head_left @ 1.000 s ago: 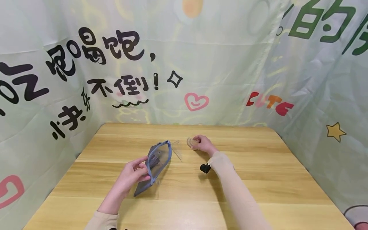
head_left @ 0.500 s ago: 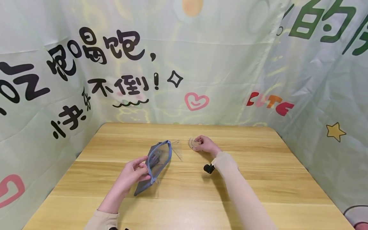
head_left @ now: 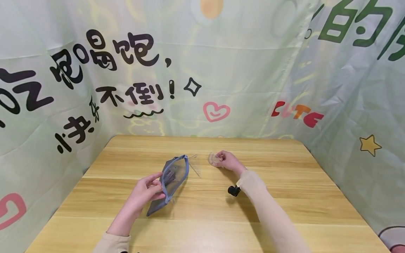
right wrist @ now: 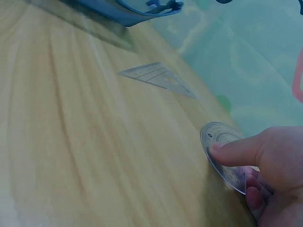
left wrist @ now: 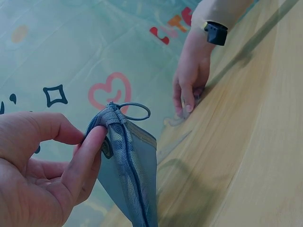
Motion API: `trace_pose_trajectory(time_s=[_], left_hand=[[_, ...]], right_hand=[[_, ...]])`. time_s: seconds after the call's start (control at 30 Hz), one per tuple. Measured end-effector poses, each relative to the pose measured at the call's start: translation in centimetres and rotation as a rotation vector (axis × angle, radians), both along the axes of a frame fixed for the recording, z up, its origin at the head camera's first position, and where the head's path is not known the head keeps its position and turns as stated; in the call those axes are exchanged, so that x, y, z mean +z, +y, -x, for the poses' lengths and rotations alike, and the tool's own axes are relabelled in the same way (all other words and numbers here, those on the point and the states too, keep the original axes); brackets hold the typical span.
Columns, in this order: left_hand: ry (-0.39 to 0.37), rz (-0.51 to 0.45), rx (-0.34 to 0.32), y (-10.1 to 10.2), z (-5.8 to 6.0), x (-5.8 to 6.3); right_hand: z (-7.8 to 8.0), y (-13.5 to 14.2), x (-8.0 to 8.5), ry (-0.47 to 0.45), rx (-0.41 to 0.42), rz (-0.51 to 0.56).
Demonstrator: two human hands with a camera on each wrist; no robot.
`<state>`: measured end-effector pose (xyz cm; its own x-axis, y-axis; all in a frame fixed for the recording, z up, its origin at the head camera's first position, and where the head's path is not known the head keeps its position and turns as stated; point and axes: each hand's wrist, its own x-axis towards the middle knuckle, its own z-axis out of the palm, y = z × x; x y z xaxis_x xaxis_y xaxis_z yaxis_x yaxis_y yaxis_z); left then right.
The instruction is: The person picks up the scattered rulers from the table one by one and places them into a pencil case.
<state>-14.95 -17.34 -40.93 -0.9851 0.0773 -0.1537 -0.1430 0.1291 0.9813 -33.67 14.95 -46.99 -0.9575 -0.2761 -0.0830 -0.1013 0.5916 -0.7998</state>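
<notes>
My left hand [head_left: 146, 191] pinches the zippered edge of a blue mesh pouch [head_left: 174, 178], holding it tilted with its mouth apart. Dark items show inside it. In the left wrist view, thumb and finger grip the pouch's corner [left wrist: 113, 118], close to a ring loop [left wrist: 136, 111]. My right hand [head_left: 230, 161] pinches a clear protractor [head_left: 213, 160] near the table's far side. The right wrist view shows the thumb on the face of the protractor [right wrist: 220, 137], its edge close over the wood. Between pouch and protractor lies a clear set square [right wrist: 158, 78].
The wooden table [head_left: 284, 196] is walled on its far side and both flanks by a printed fabric curtain [head_left: 246, 70]. A black wrist camera [head_left: 234, 190] sticks out from the right sleeve [head_left: 269, 211].
My right hand has moved slightly to the right with the protractor, and its forearm has shifted right too. My left hand and the pouch stay in place.
</notes>
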Motion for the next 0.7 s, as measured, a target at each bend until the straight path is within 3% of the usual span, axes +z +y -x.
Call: trace_pose_trajectory(time_s=[0.3, 0.7], left_hand=[[-0.002, -0.002, -0.001, 0.0, 0.0, -0.1], [-0.011, -0.001, 0.000, 0.0, 0.1, 0.0]], right_hand=[[-0.5, 0.4, 0.1, 0.128, -0.023, -0.071], [-0.6, 1.2, 0.6, 0.114, -0.017, -0.005]])
